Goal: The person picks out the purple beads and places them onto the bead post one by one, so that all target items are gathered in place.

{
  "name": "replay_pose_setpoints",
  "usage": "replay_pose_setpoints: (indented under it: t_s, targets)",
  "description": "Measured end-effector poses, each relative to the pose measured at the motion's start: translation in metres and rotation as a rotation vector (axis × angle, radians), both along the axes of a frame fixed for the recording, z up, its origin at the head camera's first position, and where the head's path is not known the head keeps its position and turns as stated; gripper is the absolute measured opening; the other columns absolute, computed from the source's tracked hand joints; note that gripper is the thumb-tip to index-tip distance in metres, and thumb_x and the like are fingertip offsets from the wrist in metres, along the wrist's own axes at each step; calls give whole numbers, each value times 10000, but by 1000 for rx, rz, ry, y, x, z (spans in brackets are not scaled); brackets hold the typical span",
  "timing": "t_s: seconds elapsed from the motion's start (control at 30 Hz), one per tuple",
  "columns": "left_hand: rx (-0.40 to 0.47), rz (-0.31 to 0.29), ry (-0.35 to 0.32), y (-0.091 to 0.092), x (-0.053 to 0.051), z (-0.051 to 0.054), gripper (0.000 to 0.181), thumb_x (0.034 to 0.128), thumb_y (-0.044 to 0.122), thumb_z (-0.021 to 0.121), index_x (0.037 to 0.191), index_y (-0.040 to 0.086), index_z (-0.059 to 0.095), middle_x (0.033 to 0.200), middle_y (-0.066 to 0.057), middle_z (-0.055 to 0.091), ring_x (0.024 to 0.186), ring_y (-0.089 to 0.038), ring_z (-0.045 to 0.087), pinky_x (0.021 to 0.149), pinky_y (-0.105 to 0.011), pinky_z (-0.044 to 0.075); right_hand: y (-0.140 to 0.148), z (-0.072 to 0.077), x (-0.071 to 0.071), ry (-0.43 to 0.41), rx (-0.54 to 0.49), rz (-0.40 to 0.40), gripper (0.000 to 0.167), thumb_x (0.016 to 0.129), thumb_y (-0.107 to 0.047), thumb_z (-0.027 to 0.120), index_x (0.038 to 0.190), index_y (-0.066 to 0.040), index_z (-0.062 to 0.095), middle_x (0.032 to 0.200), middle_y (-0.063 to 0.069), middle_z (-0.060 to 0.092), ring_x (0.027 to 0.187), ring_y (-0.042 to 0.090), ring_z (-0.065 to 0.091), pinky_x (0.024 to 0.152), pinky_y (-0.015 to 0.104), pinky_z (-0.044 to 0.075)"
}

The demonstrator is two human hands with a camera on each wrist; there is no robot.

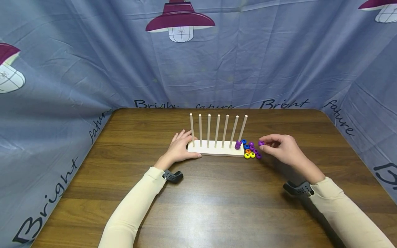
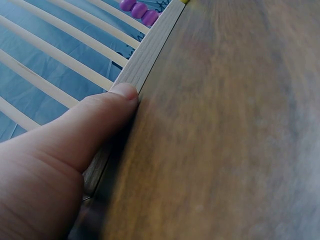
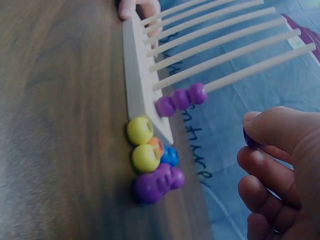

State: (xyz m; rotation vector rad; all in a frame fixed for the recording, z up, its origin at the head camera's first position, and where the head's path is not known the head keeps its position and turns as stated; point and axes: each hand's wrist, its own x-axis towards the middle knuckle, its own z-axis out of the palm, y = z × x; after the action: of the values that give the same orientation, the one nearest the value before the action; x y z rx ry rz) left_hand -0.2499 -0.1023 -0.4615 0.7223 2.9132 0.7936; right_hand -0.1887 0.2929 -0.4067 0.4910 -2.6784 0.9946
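A pale wooden peg board with several upright pegs stands on the table. My left hand grips its left end, the thumb along the front edge and the fingers behind. On the rightmost peg sit three purple beads, stacked at the bottom. My right hand is raised to the right of the board and pinches a purple bead between thumb and forefinger. In the right wrist view that bead is mostly hidden by the thumb. The other pegs carry no beads.
Loose beads lie against the board's right end: yellow beads, an orange bead, blue beads and several purple beads. The brown wooden table reaches back to a blue printed curtain.
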Motion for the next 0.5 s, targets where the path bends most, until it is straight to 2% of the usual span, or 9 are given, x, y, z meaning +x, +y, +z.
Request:
replay_pose_setpoints:
  t_s: [0.3,0.5]
  targets:
    - [-8,3,0,1,-1,0,695,755,550,826,1315,179,649,1645,-134,373,1577,-400,200,1293,-593,95,-4,23,-5,52,12,47,188,832,-34,794,1018,-54,780,836,70,757,692,-57,573,599,132,472]
    - [-3,4,-4,0,0,0,716,757,552,824,1340,178,642,1646,-128,373,1579,-396,196,1291,-598,92,-7,39,-8,54,18,45,182,845,-48,785,1027,-63,782,855,66,751,690,-53,576,596,124,470]
